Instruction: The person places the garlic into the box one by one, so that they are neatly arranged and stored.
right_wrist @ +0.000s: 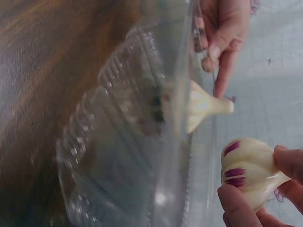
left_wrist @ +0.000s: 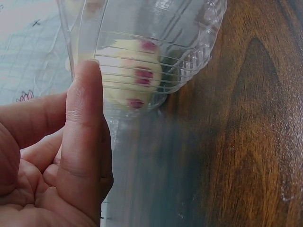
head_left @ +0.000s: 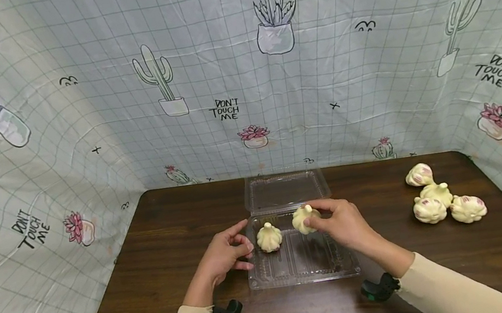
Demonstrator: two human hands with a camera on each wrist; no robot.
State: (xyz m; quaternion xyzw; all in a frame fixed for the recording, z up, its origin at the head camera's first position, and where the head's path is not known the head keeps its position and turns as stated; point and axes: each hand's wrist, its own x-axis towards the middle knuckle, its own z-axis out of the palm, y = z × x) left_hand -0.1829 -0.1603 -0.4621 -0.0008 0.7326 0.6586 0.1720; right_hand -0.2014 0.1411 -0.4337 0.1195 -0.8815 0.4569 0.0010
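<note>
In the head view, a clear plastic clamshell container [head_left: 309,281] lies with its lid [head_left: 286,189] folded back. One garlic bulb [head_left: 269,237] stands stem-up inside it at the left; the left wrist view shows this bulb's purple-streaked side [left_wrist: 137,71] through the ribbed wall. Over the right part of the base, my right hand [head_left: 341,219] pinches another garlic bulb [head_left: 304,220] between thumb and fingers; purple marks show on this bulb [right_wrist: 246,172] in the right wrist view. My left hand [head_left: 224,252] is at the container's left wall, its index finger reaching toward the rim.
Several more garlic bulbs [head_left: 468,209] sit grouped at the right of the dark wooden table [head_left: 169,231]. A patterned fabric curtain [head_left: 198,77] surrounds the table at the back and sides. Dark bands [head_left: 380,288] are worn at both wrists.
</note>
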